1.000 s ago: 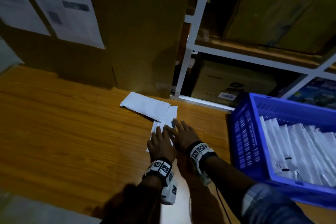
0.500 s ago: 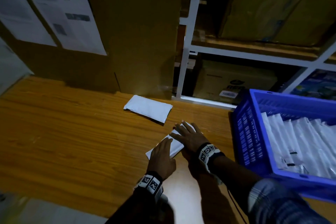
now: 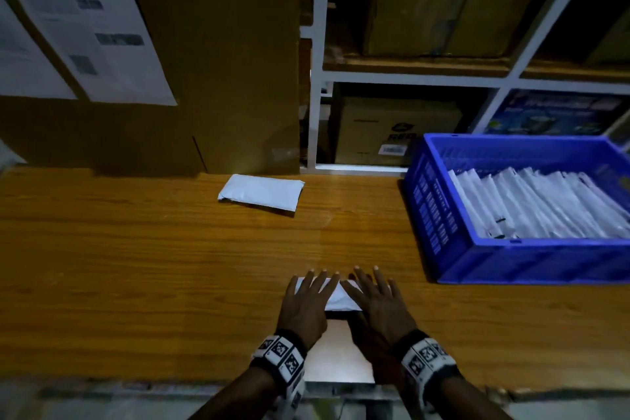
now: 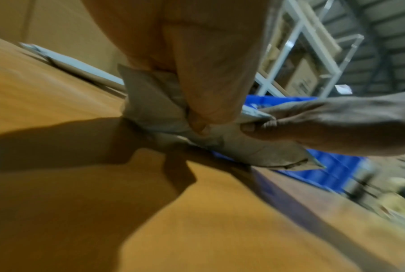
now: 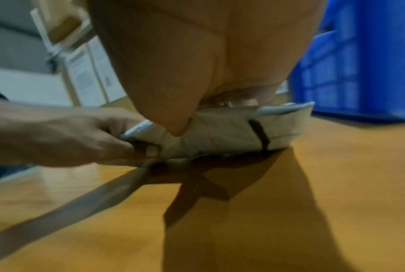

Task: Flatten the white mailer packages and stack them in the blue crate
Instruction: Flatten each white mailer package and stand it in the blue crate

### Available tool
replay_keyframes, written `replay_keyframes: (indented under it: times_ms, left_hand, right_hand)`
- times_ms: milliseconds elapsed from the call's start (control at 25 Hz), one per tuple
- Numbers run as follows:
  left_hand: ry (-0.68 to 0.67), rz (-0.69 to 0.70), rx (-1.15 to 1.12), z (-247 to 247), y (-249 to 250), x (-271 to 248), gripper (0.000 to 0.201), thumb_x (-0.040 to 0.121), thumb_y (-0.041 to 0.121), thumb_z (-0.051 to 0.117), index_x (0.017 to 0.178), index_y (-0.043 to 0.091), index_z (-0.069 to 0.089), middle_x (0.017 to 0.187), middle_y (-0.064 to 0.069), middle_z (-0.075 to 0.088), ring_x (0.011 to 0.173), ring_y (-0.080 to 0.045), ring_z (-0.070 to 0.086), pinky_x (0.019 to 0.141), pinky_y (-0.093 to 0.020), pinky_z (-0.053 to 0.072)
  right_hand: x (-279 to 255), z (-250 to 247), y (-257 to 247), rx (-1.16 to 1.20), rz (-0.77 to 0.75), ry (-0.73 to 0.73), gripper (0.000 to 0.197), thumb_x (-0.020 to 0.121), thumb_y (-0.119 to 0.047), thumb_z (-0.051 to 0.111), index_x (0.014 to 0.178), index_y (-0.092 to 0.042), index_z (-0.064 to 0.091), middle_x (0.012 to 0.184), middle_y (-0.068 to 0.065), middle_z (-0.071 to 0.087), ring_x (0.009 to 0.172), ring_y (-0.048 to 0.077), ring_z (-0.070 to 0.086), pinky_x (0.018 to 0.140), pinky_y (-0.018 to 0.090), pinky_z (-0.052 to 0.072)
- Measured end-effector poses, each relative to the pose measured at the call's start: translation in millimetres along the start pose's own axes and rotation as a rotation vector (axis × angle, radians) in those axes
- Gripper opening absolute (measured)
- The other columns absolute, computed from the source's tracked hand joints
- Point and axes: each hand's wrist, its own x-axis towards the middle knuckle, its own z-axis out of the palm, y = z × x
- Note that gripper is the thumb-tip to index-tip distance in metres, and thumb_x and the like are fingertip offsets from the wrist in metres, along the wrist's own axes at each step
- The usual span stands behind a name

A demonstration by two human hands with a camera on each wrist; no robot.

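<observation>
A white mailer (image 3: 337, 297) lies near the front of the wooden table (image 3: 136, 266). My left hand (image 3: 306, 303) and right hand (image 3: 378, 303) cover its two ends with fingers spread on top. In the wrist views, the thumbs sit under the mailer's near edge (image 5: 220, 132), so each hand pinches it: the left hand (image 5: 68, 136) and the right hand (image 4: 336, 125). A second white mailer (image 3: 260, 193) lies flat at the back of the table. The blue crate (image 3: 511, 262) stands at the right, holding several white mailers (image 3: 538, 204) in a row.
A tall cardboard box (image 3: 211, 61) with paper sheets (image 3: 85, 20) stands behind the table at the left. A white shelf frame (image 3: 320, 78) with cartons stands behind the crate. A pale panel (image 3: 337, 355) lies at the table's front edge between my wrists.
Both hands have drawn the mailer toward the front edge, away from the second mailer, and turned it crosswise. The left hand has moved from its near end onto its left end.
</observation>
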Motion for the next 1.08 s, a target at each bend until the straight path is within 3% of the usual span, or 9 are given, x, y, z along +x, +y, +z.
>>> replay_keyframes:
  times_ms: [80, 120, 200, 280, 320, 480, 600, 840, 1080]
  left_hand:
    - [-0.006, 0.059, 0.0, 10, 7, -14, 0.095, 0.089, 0.002, 0.051, 0.158, 0.033, -0.006, 0.168, 0.005, -0.002, 0.155, -0.02, -0.006, 0.123, -0.044, -0.009]
    - [-0.019, 0.082, -0.014, 18, 10, -21, 0.095, 0.089, 0.004, 0.049, 0.158, 0.033, -0.009, 0.167, 0.006, -0.007, 0.154, -0.019, -0.009, 0.123, -0.043, -0.011]
    - [-0.013, 0.117, -0.058, 33, 14, -30, 0.086, 0.092, 0.024, 0.047, 0.158, 0.033, -0.008, 0.166, 0.008, -0.013, 0.154, -0.02, -0.01, 0.123, -0.045, -0.009]
    - [0.017, 0.123, -0.109, 45, 14, -36, 0.077, 0.098, 0.05, 0.039, 0.16, 0.029, 0.001, 0.168, 0.004, -0.004, 0.155, -0.021, -0.004, 0.122, -0.049, -0.002]
    - [0.023, 0.116, -0.111, 49, 14, -36, 0.073, 0.101, 0.056, 0.033, 0.161, 0.027, 0.003, 0.168, 0.003, 0.001, 0.155, -0.02, -0.002, 0.122, -0.05, 0.001]
    - [0.051, 0.054, -0.069, 53, 19, -37, 0.062, 0.106, 0.051, 0.017, 0.161, 0.026, 0.002, 0.168, 0.003, 0.001, 0.155, -0.019, -0.001, 0.121, -0.052, 0.003]
    - [0.04, 0.046, -0.051, 53, 18, -36, 0.064, 0.105, 0.054, 0.013, 0.161, 0.026, 0.0, 0.168, 0.003, -0.001, 0.155, -0.018, -0.004, 0.122, -0.052, 0.0]
    - [0.057, 0.084, -0.011, 51, 13, -36, 0.058, 0.106, 0.048, 0.015, 0.16, 0.027, 0.013, 0.168, 0.003, 0.004, 0.155, -0.019, 0.005, 0.121, -0.055, 0.008]
    - [0.113, -0.058, -0.027, 51, 30, -34, 0.062, 0.105, 0.057, 0.024, 0.16, 0.029, 0.015, 0.168, 0.003, 0.008, 0.155, -0.023, 0.002, 0.122, -0.054, 0.007]
  right_hand:
    - [-27, 12, -8, 0.112, 0.056, -0.049, 0.064, 0.095, -0.052, 0.027, 0.154, -0.043, 0.004, 0.162, -0.006, -0.009, 0.149, 0.027, -0.007, 0.118, 0.051, 0.007]
    - [-38, 19, -11, 0.15, 0.083, -0.046, 0.067, 0.095, -0.054, 0.028, 0.154, -0.043, -0.003, 0.161, -0.007, -0.015, 0.148, 0.024, -0.014, 0.119, 0.047, 0.0]
    - [-50, 28, -14, 0.188, 0.102, -0.033, 0.07, 0.095, -0.062, 0.028, 0.152, -0.046, -0.009, 0.16, -0.01, -0.02, 0.148, 0.02, -0.021, 0.119, 0.043, -0.007]
    - [-52, 32, -14, 0.234, 0.105, 0.0, 0.066, 0.095, -0.067, 0.022, 0.151, -0.049, -0.008, 0.159, -0.013, -0.022, 0.147, 0.017, -0.025, 0.118, 0.039, -0.013]
    - [-52, 32, -14, 0.246, 0.114, 0.03, 0.063, 0.096, -0.066, 0.019, 0.151, -0.05, -0.007, 0.16, -0.014, -0.022, 0.147, 0.016, -0.025, 0.119, 0.04, -0.014]
    - [-48, 30, -21, 0.265, 0.192, 0.11, 0.054, 0.099, -0.056, 0.005, 0.151, -0.049, -0.008, 0.16, -0.011, -0.023, 0.147, 0.018, -0.026, 0.119, 0.049, -0.012]
    - [-42, 38, -25, 0.265, 0.191, 0.122, 0.055, 0.1, -0.05, 0.01, 0.152, -0.048, -0.009, 0.16, -0.009, -0.025, 0.147, 0.021, -0.026, 0.118, 0.049, -0.014]
    - [-42, 61, -22, 0.225, 0.182, 0.16, 0.061, 0.1, -0.043, 0.028, 0.155, -0.041, 0.002, 0.165, -0.002, -0.005, 0.151, 0.026, -0.006, 0.118, 0.053, 0.002]
    - [-40, 66, -16, 0.235, 0.153, 0.151, 0.06, 0.101, -0.046, 0.025, 0.155, -0.04, 0.001, 0.165, -0.003, -0.003, 0.151, 0.024, -0.006, 0.118, 0.052, 0.002]
